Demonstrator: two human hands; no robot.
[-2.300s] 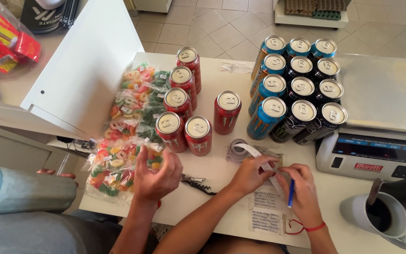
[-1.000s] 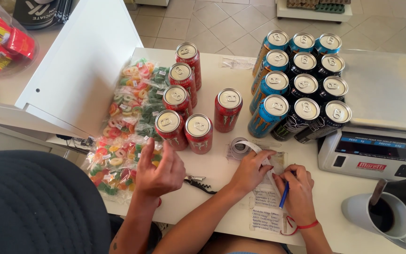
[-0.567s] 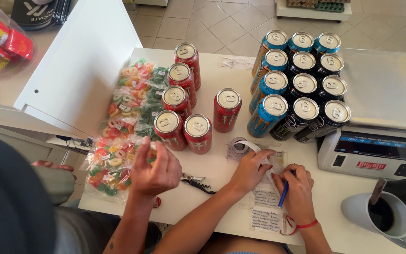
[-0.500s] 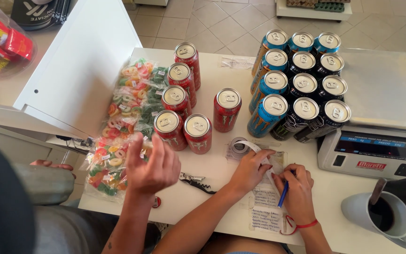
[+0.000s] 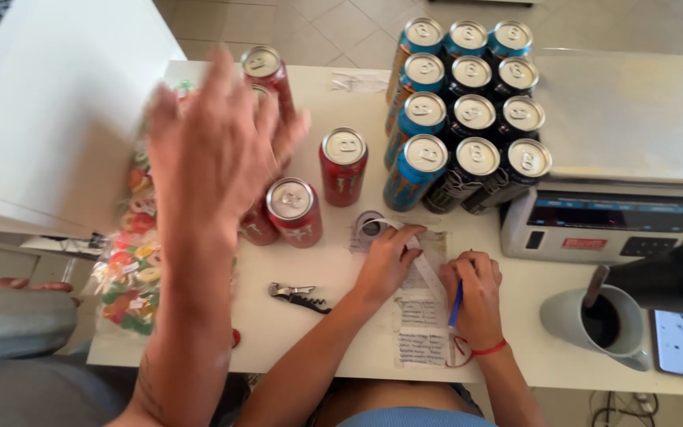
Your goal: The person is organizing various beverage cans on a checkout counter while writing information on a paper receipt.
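My left hand presses down on a handwritten paper slip and pinches a white strip that runs from a small tape roll. My right hand, with a red wristband, holds a blue pen upright over the slip. Both hands lie at the front of the white table. Another person's bare left hand is raised high and blurred over a group of red cans.
Blue and black cans stand packed at the back right beside a scale. A grey mug and a phone lie at the right. A corkscrew, candy bags, a white panel and a grey sleeve are on the left.
The other person's hand has risen from the candy bags toward the camera and now covers some red cans. My view has come closer to the table. My hands stay on the slip.
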